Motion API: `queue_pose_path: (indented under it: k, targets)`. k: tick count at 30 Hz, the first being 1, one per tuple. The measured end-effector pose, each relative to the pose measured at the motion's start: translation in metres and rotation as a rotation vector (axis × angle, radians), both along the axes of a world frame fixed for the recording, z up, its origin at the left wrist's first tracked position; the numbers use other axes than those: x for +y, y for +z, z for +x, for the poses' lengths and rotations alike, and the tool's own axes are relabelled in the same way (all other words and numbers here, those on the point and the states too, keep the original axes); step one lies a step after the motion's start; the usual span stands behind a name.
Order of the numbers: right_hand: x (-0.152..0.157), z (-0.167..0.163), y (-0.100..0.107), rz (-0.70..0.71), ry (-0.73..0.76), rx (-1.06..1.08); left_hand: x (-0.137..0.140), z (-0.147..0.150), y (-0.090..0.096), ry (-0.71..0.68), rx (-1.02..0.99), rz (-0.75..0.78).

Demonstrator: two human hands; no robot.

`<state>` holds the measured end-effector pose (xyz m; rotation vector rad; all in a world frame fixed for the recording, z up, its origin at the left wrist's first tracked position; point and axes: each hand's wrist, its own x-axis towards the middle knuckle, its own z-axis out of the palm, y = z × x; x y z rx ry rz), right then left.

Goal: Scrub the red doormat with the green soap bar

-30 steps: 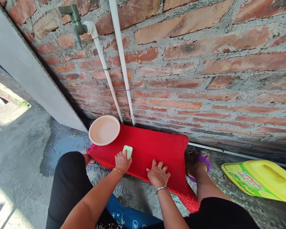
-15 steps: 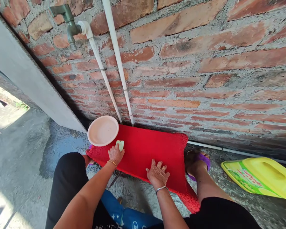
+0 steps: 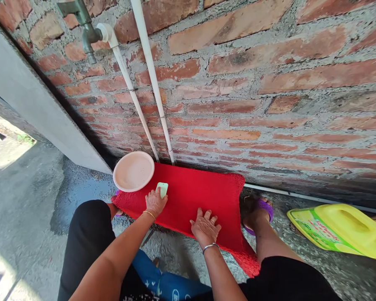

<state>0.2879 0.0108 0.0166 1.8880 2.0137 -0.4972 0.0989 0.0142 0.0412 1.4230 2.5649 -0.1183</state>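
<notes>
A red cloth [image 3: 181,188] is spread flat over a low surface between my feet, its front right corner hanging down. My left hand [image 3: 156,202] grips a pale green bar of soap [image 3: 162,189] against the cloth's left part. On the right half of the cloth, my right hand [image 3: 204,225] lies flat with fingers spread. A pale pink basin [image 3: 134,171] rests at the cloth's far left corner, just beyond my left hand. What supports the cloth is hidden.
Behind the cloth rises a brick wall [image 3: 222,108] with white pipes [image 3: 153,83] and a tap [image 3: 89,35]. A yellow bottle [image 3: 338,230] lies at the right on the concrete floor. To the left leans a grey panel [image 3: 44,96], with wet floor below it.
My left hand and the soap have slid a little to the right across the cloth. My right hand stays in place on it. The view has shifted slightly.
</notes>
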Motion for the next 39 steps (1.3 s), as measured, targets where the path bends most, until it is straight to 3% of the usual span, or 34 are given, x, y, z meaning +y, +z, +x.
queue_pose_path:
  k: [3,5,10,13,15,20,23,28,31,33,39]
  targets:
    - [0.001,0.000,0.001,-0.007,-0.006,0.009,0.004,-0.015,0.002,0.081,0.024,-0.018]
    - [0.001,0.000,0.001,0.000,-0.006,0.012,0.004,-0.003,-0.003,0.064,0.021,-0.044]
    - [0.000,0.001,-0.005,0.016,0.000,0.005,-0.005,0.067,-0.023,-0.240,-0.044,-0.068]
    - [-0.001,0.001,-0.008,0.033,-0.003,0.012,-0.012,0.081,-0.026,-0.354,-0.092,-0.055]
    - [-0.002,0.002,-0.009,0.035,-0.001,0.012,-0.017,0.068,-0.024,-0.316,-0.062,-0.045]
    - [-0.002,0.002,-0.010,0.031,0.000,0.018,-0.034,0.007,-0.014,-0.054,0.065,-0.034]
    - [0.000,0.002,-0.009,0.023,-0.005,0.023,-0.050,0.004,-0.018,-0.014,0.088,-0.036]
    - [0.000,0.004,-0.009,0.019,-0.005,0.024,-0.076,0.051,-0.045,-0.284,0.051,-0.028]
    - [-0.001,0.004,-0.010,0.032,-0.003,0.031,-0.084,0.058,-0.052,-0.416,-0.016,-0.061]
    - [-0.001,0.004,-0.011,0.035,-0.007,0.033,-0.086,0.043,-0.048,-0.357,-0.001,-0.051]
    - [-0.001,0.003,-0.010,0.054,0.008,0.026,-0.090,-0.021,-0.029,-0.002,0.180,-0.015]
